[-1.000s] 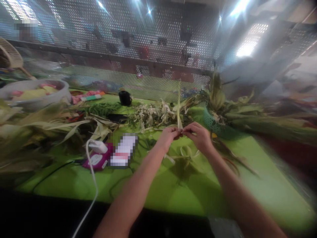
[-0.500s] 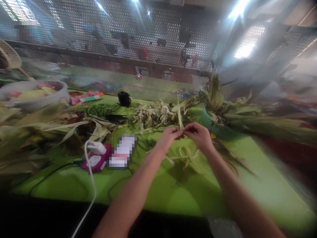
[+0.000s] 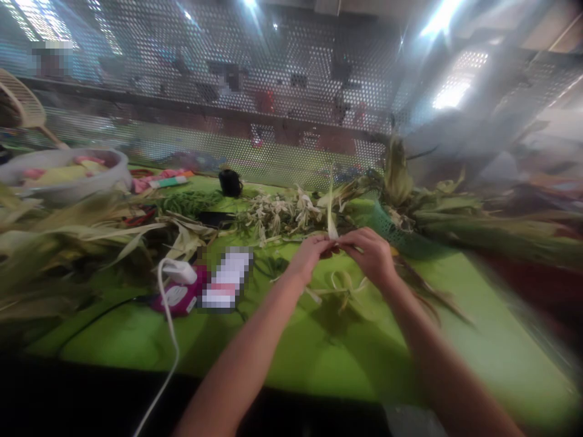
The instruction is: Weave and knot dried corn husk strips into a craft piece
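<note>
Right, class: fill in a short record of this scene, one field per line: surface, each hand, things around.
Surface: green table
Left hand: pinches base of pale leaf strip
Right hand: pinches same strip, fingertips by the left's
Strip: rises upright above both hands
Left side: white charger with cable, grey bowl
Behind: black cup, dried leaf pile, green basket

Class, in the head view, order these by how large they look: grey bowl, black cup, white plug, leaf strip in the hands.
Largest: grey bowl.
Black cup and white plug look alike; the cup sits farther off, so unranked.
Leaf strip: longer than both but far thinner, so hard to place.
</note>
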`<state>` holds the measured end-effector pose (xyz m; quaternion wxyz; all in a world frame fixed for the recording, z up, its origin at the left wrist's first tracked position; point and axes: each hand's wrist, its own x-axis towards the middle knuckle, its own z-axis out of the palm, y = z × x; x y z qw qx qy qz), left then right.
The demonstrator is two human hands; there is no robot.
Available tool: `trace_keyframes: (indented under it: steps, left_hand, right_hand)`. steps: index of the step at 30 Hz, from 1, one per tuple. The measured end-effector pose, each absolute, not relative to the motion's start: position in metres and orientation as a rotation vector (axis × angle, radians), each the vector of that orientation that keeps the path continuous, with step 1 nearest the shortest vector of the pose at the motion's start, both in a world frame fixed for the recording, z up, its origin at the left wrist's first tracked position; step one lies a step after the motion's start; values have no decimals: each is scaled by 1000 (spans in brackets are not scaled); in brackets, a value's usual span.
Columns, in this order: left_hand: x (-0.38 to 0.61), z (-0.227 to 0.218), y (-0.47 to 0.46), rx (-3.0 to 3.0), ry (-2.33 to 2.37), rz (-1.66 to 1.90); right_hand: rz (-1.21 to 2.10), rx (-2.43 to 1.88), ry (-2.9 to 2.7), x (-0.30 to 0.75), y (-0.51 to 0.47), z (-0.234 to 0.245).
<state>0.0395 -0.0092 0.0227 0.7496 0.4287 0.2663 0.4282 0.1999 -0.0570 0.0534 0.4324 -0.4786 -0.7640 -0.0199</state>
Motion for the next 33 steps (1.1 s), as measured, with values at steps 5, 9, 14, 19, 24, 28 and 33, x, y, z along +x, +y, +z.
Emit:
trace_keyframes:
  steps: [5,9,14,19,24,28,33]
  left_hand:
    - [42,20,-9,893,598,967]
    - [41,23,-11,998,577,1003]
    - [40,30,-14,1086,588,1023]
    - [40,25,-13,1024,578,1041]
    - [41,26,-14,831,582,1031]
    - [42,30,-16,784,561,1009]
    - [45,25,-15,744,570,992]
  right_hand:
    - [52,-1208,-1825,196,-56,54]
    - [201,-1263,-1719,194,-55,53]
    - [370,-1305,-1571,191,-54,50]
    - [276,-1223,-1608,187,-56,51]
    - [45,-1177,-1787,190,-59,56]
    - [-75,-1172,-1861,194,-59,55]
    - [-129,-1148,-1909,192,-58,52]
